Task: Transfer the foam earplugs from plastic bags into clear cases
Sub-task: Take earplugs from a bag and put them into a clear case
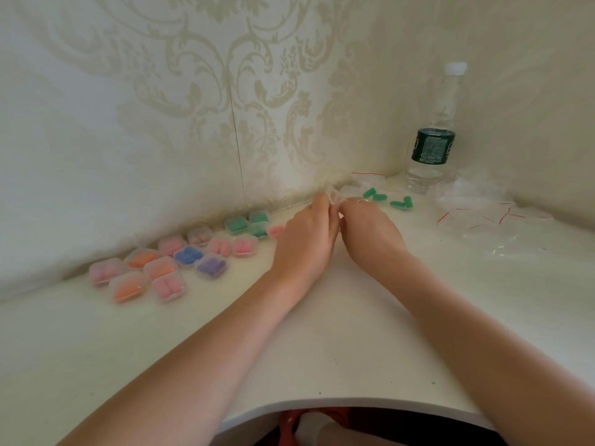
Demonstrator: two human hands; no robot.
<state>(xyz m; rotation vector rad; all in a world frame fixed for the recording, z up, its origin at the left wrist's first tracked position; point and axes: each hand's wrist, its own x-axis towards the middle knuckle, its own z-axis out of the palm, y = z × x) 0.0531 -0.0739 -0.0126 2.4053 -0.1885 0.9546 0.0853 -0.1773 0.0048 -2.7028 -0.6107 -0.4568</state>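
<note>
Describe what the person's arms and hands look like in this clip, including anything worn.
Both forearms are bare, with no sleeves, watch or gloves in view. The right hand wears a thin, pale ring on one finger. The left hand shows no ring; a small dark mark sits near one knuckle, too small to identify. Nails look short and unpainted.

A clear plastic water bottle (pixel 433 130) with a dark green label stands upright in the far right corner of the white table (pixel 322 349), against cream damask-patterned wallpaper (pixel 193 91).
</note>
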